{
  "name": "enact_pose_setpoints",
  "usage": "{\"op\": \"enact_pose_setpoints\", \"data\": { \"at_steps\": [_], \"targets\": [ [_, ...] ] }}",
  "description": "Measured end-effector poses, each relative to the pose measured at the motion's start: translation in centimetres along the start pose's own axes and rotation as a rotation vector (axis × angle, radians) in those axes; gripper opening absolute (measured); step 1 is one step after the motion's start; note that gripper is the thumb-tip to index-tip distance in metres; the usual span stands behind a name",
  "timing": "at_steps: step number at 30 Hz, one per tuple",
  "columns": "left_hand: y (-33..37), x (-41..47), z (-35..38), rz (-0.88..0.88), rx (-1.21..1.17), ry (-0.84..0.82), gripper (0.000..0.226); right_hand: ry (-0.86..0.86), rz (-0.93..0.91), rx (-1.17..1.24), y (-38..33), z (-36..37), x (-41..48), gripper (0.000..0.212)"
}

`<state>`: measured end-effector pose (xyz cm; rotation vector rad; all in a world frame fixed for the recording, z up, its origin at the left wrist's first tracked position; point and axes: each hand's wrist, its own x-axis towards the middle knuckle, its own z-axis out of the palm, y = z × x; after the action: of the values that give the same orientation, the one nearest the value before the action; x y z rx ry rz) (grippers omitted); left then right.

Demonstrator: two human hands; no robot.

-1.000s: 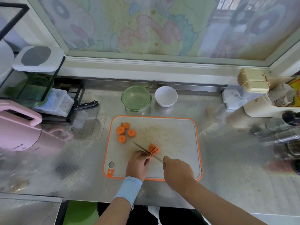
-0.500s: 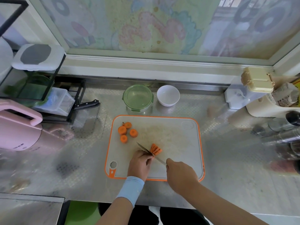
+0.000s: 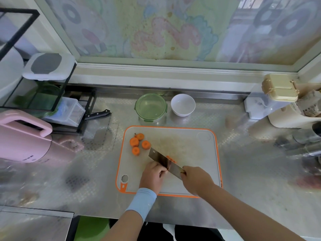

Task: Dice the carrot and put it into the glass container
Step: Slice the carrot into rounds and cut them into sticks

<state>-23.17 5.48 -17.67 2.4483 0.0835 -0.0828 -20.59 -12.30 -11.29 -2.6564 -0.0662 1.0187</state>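
On the orange-rimmed cutting board (image 3: pixel 191 150) lie several round carrot chunks (image 3: pixel 139 143) at the upper left. My right hand (image 3: pixel 195 178) grips the handle of a cleaver (image 3: pixel 162 160), whose broad blade tilts flat-side up over a cut carrot piece (image 3: pixel 171 159), mostly hidden behind the blade. My left hand (image 3: pixel 153 174), fingers curled, pinches that carrot piece at its near end beside the blade. The green-rimmed glass container (image 3: pixel 150 106) stands empty just behind the board.
A white bowl (image 3: pixel 182 104) sits right of the container. A pink appliance (image 3: pixel 22 138), a black rack (image 3: pixel 52 101) with boxes and a black-handled knife (image 3: pixel 98 114) stand at the left. Jars and metal cups (image 3: pixel 305 136) crowd the right side of the steel counter.
The cleaver has tilted so its flat side now shows and covers most of the carrot piece. Both hands stay at the board's near middle.
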Motion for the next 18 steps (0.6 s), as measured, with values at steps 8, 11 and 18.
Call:
{"op": "enact_pose_setpoints", "data": {
  "at_steps": [8,11,18],
  "targets": [
    [3.2,3.9,-1.8,-0.323,-0.239,-0.163,0.005,0.077,0.058,0.155,1.8,-1.9,0.1,0.025],
    [2.2,4.6,-3.5,-0.376,-0.253,-0.125,0.006,0.123,0.060,0.167,1.3,-1.6,-0.4,0.026],
    [0.1,3.3,-6.7,-0.368,-0.146,-0.003,0.006,0.029,0.037,0.101,-0.5,1.5,-1.5,0.024]
  ]
}}
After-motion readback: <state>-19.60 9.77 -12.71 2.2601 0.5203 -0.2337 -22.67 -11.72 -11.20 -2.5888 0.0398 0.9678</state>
